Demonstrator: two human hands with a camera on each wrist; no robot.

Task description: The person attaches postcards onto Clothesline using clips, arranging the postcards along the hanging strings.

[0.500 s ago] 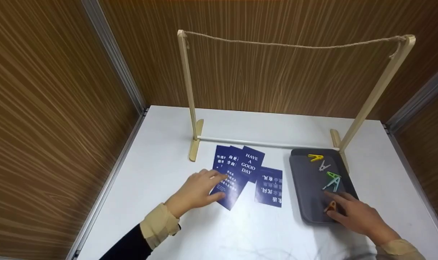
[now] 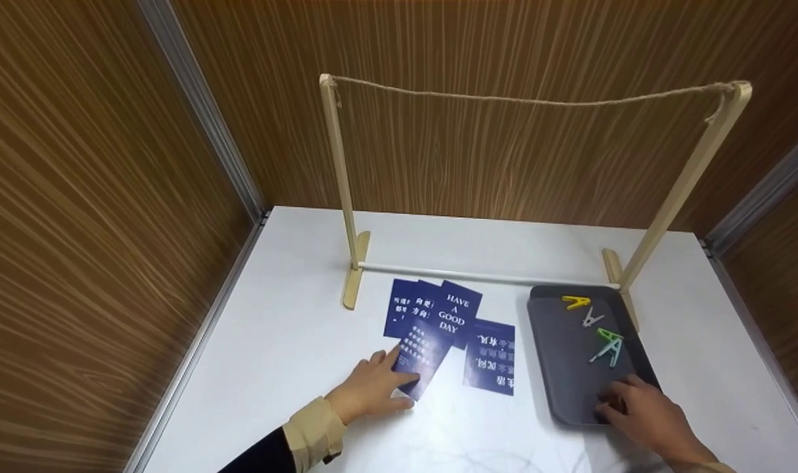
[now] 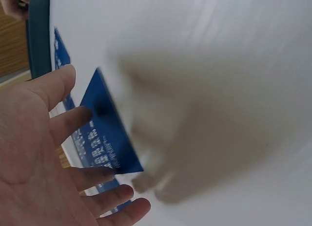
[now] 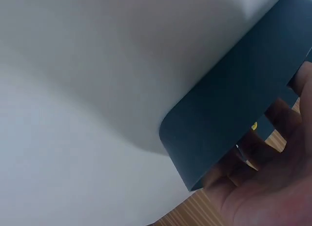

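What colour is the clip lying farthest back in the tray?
Yellow clip, clearest in the head view.

Dark blue cards with white lettering, one reading HAVE A GOOD DAY. Dark grey tray, holding a yellow clip, a grey clip, a green clip and a pale teal clip. White table. Pale wooden frame with beige string. Brown streaked wood-grain walls. Tan cuff over dark navy sleeve.
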